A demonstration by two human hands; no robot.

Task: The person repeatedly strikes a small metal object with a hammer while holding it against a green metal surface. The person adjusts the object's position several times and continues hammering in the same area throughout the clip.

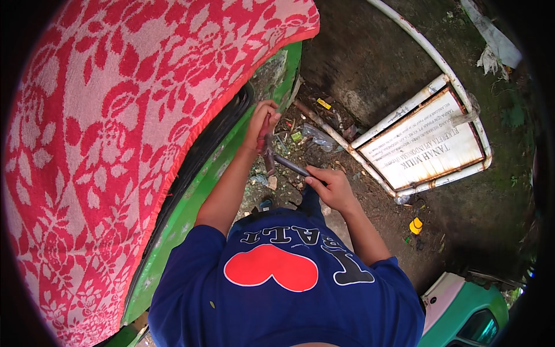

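1. Fingers (317,175) of the right hand (336,191) are wrapped around the dark handle of a hammer-like tool (293,167), near its end.
2. The tool's rusty head lies to the left of that grip, just below the left hand (263,122).
3. The left hand is curled narrowly around a reddish piece (265,130), close beside a green curved panel (219,159). What this piece is, and whether the head touches it, I cannot tell.
4. Left of the panel, a red-and-pink patterned cloth (115,144) spreads widely, with black tubing (236,106) along its edge.
5. Littered ground (324,153) lies beyond the hands. To the right, a rust-edged white board (425,139) sits within a white pipe frame (425,43).
6. A yellow object (415,225) lies on the dirt below the board.
7. The person wears a blue shirt (191,289) bearing a red heart.
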